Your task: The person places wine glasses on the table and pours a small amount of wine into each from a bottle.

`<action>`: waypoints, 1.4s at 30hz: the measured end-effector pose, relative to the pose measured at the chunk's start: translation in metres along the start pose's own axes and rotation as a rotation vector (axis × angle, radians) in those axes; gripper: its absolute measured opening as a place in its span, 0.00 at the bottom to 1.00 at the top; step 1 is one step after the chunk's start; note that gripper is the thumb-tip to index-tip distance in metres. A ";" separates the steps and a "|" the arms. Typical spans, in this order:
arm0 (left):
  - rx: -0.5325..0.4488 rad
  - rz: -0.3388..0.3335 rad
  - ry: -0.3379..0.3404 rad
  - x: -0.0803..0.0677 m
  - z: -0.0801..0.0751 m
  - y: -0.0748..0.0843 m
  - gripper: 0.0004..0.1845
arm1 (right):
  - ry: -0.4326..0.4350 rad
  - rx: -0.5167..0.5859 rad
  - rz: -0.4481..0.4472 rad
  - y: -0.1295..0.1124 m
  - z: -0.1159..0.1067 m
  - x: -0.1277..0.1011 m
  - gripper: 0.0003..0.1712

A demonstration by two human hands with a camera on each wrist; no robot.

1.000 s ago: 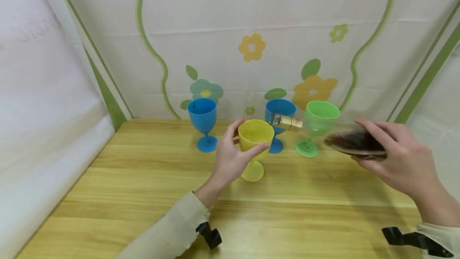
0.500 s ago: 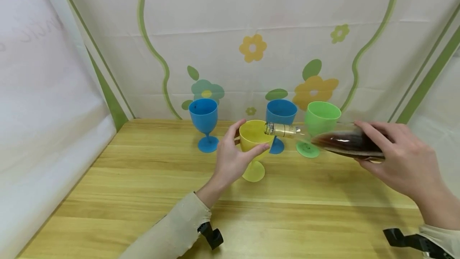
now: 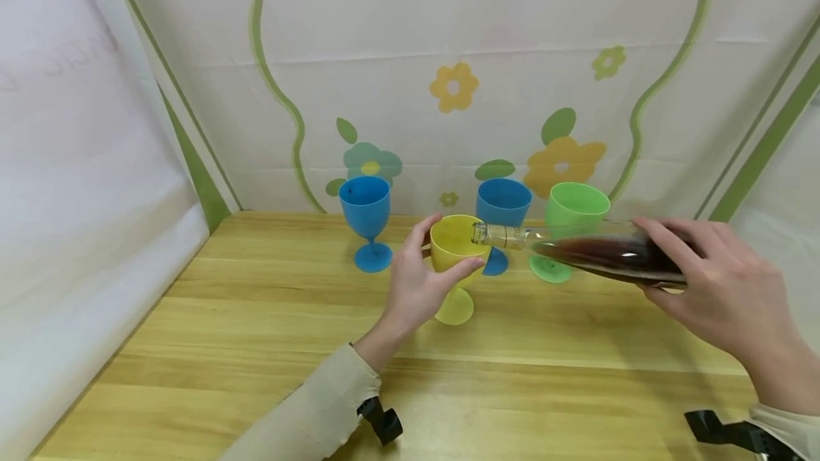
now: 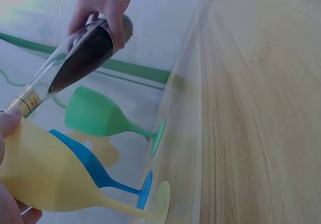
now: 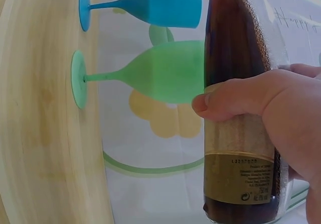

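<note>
In the head view my left hand (image 3: 410,287) holds a yellow goblet (image 3: 451,233) by its bowl, thumb at the near side and fingers behind. The goblet stands upright with its foot on the table. My right hand (image 3: 724,283) grips a clear glass wine bottle (image 3: 602,255) round its body, tipped almost level. Its gold-wrapped neck (image 3: 502,236) points left, the mouth just over the goblet's opening. Dark liquid lies along the bottle's lower side, reaching its shoulder. A gold label (image 5: 238,179) shows in the right wrist view. What is inside the yellow bowl is hidden.
A blue goblet (image 3: 365,208) stands to the left, and a second blue goblet (image 3: 502,201) stands behind the bottle's neck. Beside that is a green goblet (image 3: 573,205), partly covered by the bottle. The wooden table (image 3: 256,347) ends at a flowered cloth backdrop (image 3: 359,34).
The bottle's neck has moved left from beside the yellow rim to over the goblet's opening. The dark liquid has run further toward the neck. My left hand keeps its hold on the goblet.
</note>
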State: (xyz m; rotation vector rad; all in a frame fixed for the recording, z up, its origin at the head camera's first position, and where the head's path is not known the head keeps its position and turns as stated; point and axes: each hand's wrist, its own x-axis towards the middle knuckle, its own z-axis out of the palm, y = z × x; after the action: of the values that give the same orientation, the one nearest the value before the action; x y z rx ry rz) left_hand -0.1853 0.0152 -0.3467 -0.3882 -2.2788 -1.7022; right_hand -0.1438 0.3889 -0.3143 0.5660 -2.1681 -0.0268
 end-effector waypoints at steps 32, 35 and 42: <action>0.008 0.022 0.004 -0.002 0.002 -0.001 0.48 | 0.070 0.006 -0.056 -0.001 -0.010 0.007 0.42; 0.009 0.025 0.010 -0.003 0.001 -0.001 0.48 | 0.084 0.004 -0.058 -0.002 -0.009 0.008 0.41; 0.024 0.039 0.018 -0.004 0.000 -0.001 0.48 | 0.073 0.004 -0.063 -0.002 -0.011 0.010 0.42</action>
State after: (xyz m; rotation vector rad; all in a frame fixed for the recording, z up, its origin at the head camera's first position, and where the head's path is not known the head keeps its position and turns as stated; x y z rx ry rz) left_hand -0.1816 0.0151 -0.3489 -0.4073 -2.2622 -1.6511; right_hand -0.1393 0.3848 -0.3003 0.6274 -2.0794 -0.0355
